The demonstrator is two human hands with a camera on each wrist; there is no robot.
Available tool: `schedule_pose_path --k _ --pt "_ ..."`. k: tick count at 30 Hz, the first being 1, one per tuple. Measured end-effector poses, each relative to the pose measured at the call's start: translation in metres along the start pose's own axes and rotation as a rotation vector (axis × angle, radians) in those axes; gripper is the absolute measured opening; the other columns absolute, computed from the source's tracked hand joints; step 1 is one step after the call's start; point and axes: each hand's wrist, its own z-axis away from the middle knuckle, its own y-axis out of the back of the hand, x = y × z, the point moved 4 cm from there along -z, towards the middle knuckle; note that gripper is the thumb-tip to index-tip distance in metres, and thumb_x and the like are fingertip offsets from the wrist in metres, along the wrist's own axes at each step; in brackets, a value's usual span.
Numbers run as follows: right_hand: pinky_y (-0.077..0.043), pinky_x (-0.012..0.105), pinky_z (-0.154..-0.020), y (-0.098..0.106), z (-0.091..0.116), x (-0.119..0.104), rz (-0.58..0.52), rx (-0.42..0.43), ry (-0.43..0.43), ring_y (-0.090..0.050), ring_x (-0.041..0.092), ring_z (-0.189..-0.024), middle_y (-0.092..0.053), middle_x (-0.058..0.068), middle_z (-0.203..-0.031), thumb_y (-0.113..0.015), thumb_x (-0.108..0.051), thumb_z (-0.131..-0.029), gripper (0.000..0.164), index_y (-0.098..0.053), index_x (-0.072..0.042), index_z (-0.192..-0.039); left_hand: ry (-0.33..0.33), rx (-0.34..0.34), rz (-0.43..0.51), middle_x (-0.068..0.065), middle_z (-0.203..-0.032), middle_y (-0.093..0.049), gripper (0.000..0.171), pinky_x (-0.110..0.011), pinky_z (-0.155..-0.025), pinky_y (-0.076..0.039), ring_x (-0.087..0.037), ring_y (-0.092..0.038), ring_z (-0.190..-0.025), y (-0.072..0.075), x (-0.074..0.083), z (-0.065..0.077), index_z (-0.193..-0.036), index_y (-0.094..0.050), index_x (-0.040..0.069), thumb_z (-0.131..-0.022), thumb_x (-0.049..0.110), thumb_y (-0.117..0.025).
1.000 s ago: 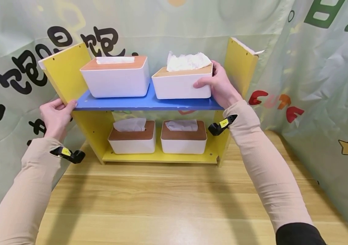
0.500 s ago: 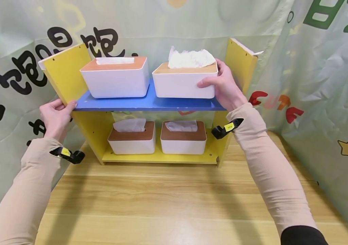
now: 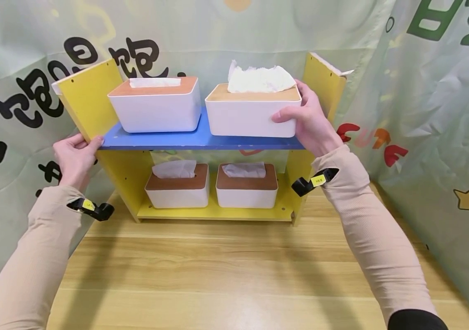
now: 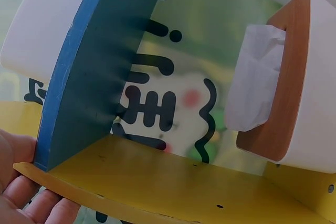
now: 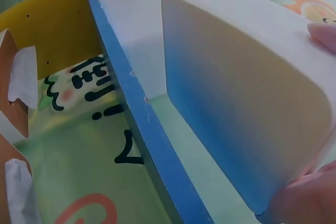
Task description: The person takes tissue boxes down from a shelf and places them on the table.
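My right hand point(image 3: 310, 117) grips the right end of a white tissue box point(image 3: 247, 117) with a light wooden lid and a tissue sticking up. This box is raised off the blue shelf board point(image 3: 205, 140); its underside point(image 5: 236, 93) shows in the right wrist view. My left hand point(image 3: 75, 158) holds the front edge of the yellow left side panel point(image 3: 90, 98), thumb at the blue board's corner. In the left wrist view its fingers point(image 4: 44, 203) curl under that panel. Another white tissue box point(image 3: 158, 112) stands on the blue board, left of the held one.
Below, two tissue boxes with darker brown lids, a left one point(image 3: 178, 195) and a right one point(image 3: 247, 195), stand on the yellow bottom board point(image 3: 214, 214). The yellow right panel point(image 3: 323, 87) rises beside my right hand. The shelf stands on a wooden table point(image 3: 218, 266) before a printed curtain point(image 3: 424, 114).
My right hand has moved right and toward me with the tissue box, which has lifted from the blue board. The left hand has kept its place on the side panel.
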Motion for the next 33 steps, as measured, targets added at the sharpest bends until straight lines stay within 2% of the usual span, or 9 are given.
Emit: schedule_pose_path --k 9,16,25,33 --pt "-0.041 0.036 -0.096 0.001 0.015 -0.007 -0.015 -0.026 0.016 -0.044 0.025 -0.122 -0.055 0.006 -0.129 -0.060 0.011 -0.078 0.066 -0.049 -0.014 -0.137 0.009 -0.005 -0.032 0.029 -0.059 -0.063 0.055 -0.004 -0.062 -0.049 0.011 -0.064 -0.064 0.000 0.001 -0.001 -0.138 -0.059 0.004 -0.087 0.016 -0.077" --pt "-0.046 0.034 -0.092 0.002 0.025 -0.010 -0.009 -0.039 0.006 -0.047 0.025 -0.121 -0.055 0.006 -0.130 -0.059 0.012 -0.078 0.070 -0.047 -0.016 -0.141 0.005 -0.005 -0.046 0.030 -0.058 -0.063 0.055 -0.004 -0.063 -0.049 0.011 -0.063 -0.064 0.000 0.001 -0.001 -0.138 -0.059 0.004 -0.088 0.016 -0.077" --pt "-0.049 0.033 -0.090 0.001 0.043 -0.014 -0.036 -0.053 0.046 -0.049 0.025 -0.118 -0.056 0.006 -0.129 -0.056 0.014 -0.076 0.073 -0.047 -0.014 -0.142 0.001 0.000 -0.054 0.029 -0.058 -0.063 0.056 -0.005 -0.060 -0.048 0.011 -0.063 -0.063 -0.001 0.001 -0.001 -0.138 -0.059 0.003 -0.087 0.017 -0.077" --pt "-0.045 0.034 -0.094 0.000 0.062 -0.016 -0.020 -0.066 0.064 -0.045 0.026 -0.122 -0.052 0.008 -0.132 -0.055 0.015 -0.075 0.074 -0.046 -0.013 -0.143 -0.002 -0.007 -0.006 0.027 -0.059 -0.064 0.056 -0.005 -0.060 -0.049 0.010 -0.064 -0.064 0.000 0.001 0.001 -0.138 -0.058 0.001 -0.087 0.014 -0.077"
